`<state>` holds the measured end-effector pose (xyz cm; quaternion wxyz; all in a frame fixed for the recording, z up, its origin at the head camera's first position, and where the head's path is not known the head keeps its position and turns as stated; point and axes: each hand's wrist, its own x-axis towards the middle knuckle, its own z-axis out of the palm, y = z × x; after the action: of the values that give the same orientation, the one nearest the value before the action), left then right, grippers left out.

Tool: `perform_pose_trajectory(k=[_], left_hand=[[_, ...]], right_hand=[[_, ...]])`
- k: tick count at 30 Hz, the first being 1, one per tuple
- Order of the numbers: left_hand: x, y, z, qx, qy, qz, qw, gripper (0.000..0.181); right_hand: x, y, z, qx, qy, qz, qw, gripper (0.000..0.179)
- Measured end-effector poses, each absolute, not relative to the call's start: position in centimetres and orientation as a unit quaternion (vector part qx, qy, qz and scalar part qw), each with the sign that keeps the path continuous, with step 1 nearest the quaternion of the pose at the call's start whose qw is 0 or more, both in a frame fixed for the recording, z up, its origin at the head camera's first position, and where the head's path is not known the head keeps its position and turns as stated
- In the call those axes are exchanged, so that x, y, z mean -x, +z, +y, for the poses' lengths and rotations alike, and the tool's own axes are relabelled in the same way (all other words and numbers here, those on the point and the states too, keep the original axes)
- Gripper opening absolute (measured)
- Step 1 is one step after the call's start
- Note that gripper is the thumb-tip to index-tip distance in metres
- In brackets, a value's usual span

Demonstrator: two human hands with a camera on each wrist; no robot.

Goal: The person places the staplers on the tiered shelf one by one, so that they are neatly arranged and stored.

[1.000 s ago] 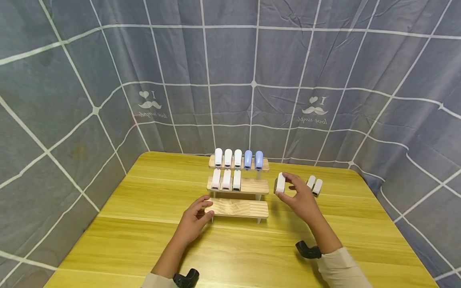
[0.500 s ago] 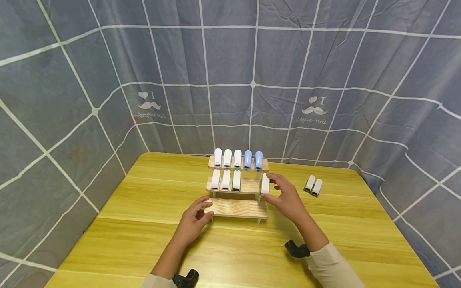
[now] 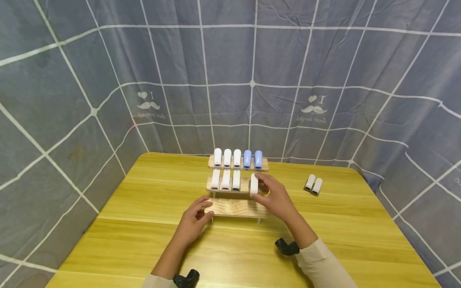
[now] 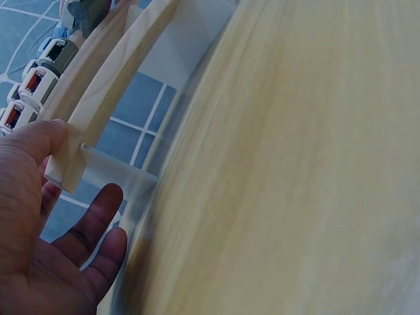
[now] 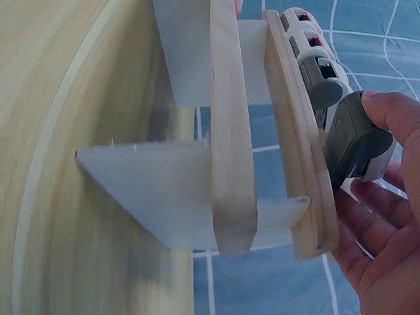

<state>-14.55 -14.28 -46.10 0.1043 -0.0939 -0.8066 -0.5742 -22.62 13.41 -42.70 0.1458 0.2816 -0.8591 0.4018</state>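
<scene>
My right hand pinches a small white stapler between thumb and fingers, at the middle tier of a wooden display stand. In the right wrist view the held stapler shows its dark grey base, close over the middle board. To its left on that tier stand two pale pink staplers and a white stapler with a dark base. My left hand grips the left end of the lowest board, thumb on one side and some fingers hidden behind it.
Three white staplers and two blue staplers line the top tier. Two more white staplers lie on the wooden table to the right. A grey checked curtain hangs behind the table.
My right hand has carried the white stapler left, from beside the stand to over the middle tier's right part. My left hand has stayed at the lowest board's end.
</scene>
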Motion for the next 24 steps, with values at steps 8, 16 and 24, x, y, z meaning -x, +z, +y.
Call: perform_pose_trajectory(k=[8, 16, 24], left_hand=[[14.5, -46.0, -14.3, 0.095, -0.576, -0.805, 0.103, 0.024], [14.5, -46.0, -14.3, 0.093, -0.577, -0.805, 0.102, 0.024], [14.4, -45.9, -14.3, 0.093, -0.576, -0.806, 0.103, 0.023]], right_hand=[[22.9, -42.8, 12.2, -0.285, 0.415, -0.853, 0.136, 0.062], [23.1, -42.9, 11.4, -0.270, 0.393, -0.868, 0.139, 0.062], [23.1, -43.2, 11.0, -0.267, 0.400, -0.866, 0.137, 0.063]])
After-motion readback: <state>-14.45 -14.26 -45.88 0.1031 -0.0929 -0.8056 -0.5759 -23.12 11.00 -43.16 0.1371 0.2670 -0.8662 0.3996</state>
